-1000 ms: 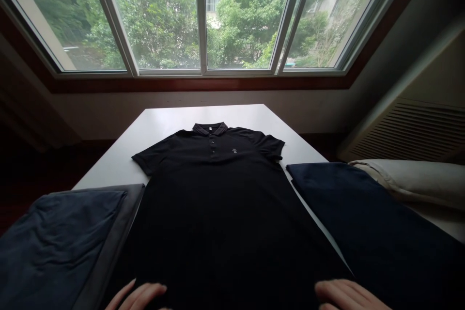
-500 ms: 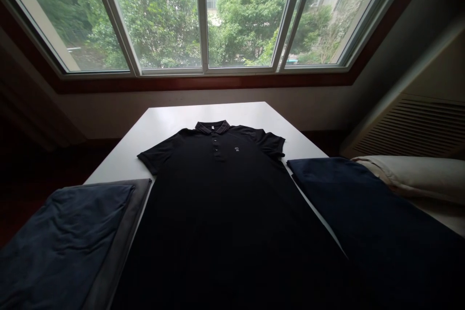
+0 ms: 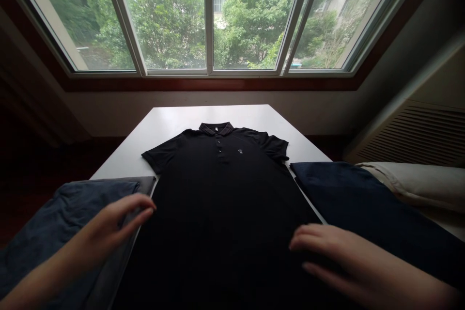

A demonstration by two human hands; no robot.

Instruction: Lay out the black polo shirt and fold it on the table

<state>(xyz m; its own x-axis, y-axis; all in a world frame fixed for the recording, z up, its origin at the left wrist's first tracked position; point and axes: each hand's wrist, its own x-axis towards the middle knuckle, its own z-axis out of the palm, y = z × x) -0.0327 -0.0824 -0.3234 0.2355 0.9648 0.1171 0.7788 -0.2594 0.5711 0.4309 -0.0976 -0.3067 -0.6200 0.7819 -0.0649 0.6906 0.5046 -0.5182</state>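
Head view, black polo shirt: you have the black polo shirt (image 3: 221, 189) spread flat, front upward, on the white table (image 3: 125, 152); its lower end merges into dark shadow.
Collar and long axis: the collar (image 3: 217, 129) marks the shirt's far end; from it the long axis runs back toward you, passing between your two hands.
Left hand: your left hand (image 3: 107, 225) stands at the shirt's left side edge, thumb and fingertips curved nearly together with a gap behind them; no cloth shows between them.
Right hand: your right hand (image 3: 337, 247) crosses the shirt's right side edge, fingers bent, thumb apart, nothing visible in its hold; it is somewhat blurred.
Reach: your left fingertips are the nearer to the shirt's collar, your right ones lie farther in over its body; whether either touches the fabric you cannot tell.
Folded cloths: blue-grey cloth (image 3: 85, 203) over grey cloth (image 3: 148, 183) lies just left of the shirt; navy cloth (image 3: 341, 189) just right of it, with a pale bundle (image 3: 417, 181) farther out.
Window: beyond the shirt's collar end, past the table, is the window (image 3: 209, 19).
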